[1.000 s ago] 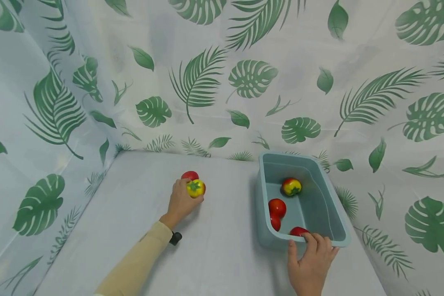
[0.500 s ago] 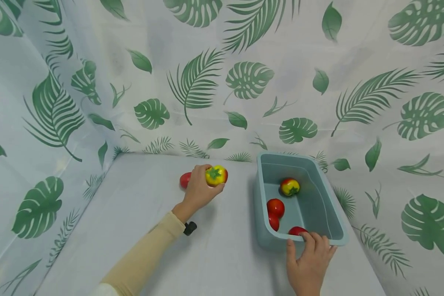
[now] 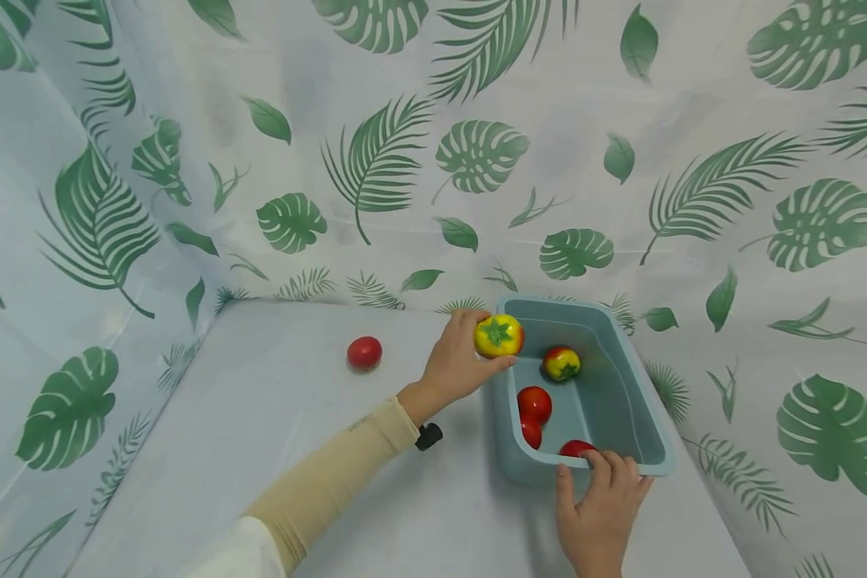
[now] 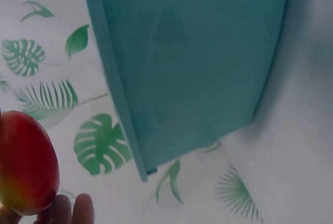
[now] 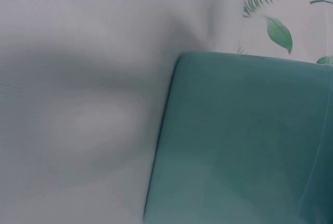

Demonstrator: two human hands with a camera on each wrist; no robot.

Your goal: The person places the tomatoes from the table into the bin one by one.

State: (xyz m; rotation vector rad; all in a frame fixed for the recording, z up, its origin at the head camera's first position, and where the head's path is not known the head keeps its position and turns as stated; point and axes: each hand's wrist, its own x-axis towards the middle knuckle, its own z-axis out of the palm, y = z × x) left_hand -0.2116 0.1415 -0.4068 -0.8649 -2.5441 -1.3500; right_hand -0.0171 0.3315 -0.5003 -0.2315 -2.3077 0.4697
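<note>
My left hand pinches a glossy yellow-and-red fruit with a green star-shaped leaf cap, held in the air at the left rim of a blue-grey plastic bin. In the left wrist view the same fruit shows its red side, with fingertips under it. At the bin's near edge, my right hand grips the rim, fingers curled over it and thumb outside. Inside lie another yellow-and-red fruit, two red tomato-like fruits and a red one partly hidden by the near rim.
A single red fruit lies on the white tabletop to the left of the bin. Leaf-printed sheeting stands close behind the table and along both sides. The bin's outer wall fills much of the right wrist view.
My left hand has lifted the yellow-and-red fruit from beside the red one and carried it rightward to the bin's left rim. My right hand stays on the near rim.
</note>
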